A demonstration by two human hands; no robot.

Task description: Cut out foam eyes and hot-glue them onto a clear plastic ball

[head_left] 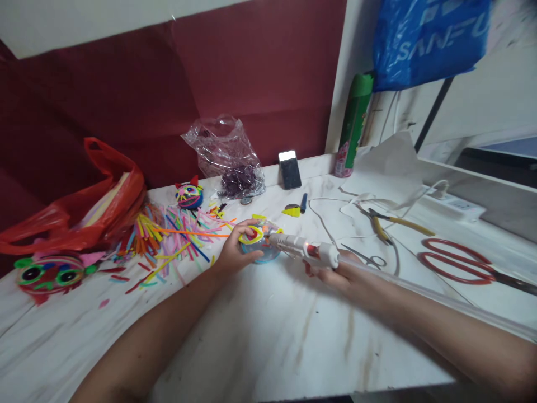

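Note:
My left hand [238,249] is wrapped round the left side of a clear, bluish round craft piece [272,253] with yellow and red trim near its top. In my right hand [335,274] is a white hot glue gun [300,245], gripped by its handle, with a small orange light glowing on its body. The nozzle points left and meets the craft piece or stops just short of it; I cannot tell which. A clear glue stick [377,271] seems to trail from the gun's back end. Yellow cut pieces [291,211] lie just beyond the craft piece.
Loose coloured pipe cleaners [168,235] spread to the left, near two decorated animal faces [48,275] [189,196] and a red plastic bag [104,201]. Pliers [394,221], small scissors [364,256], red-handled scissors [457,262], cords and a power strip [455,202] lie right. A green spray can [354,126] stands behind.

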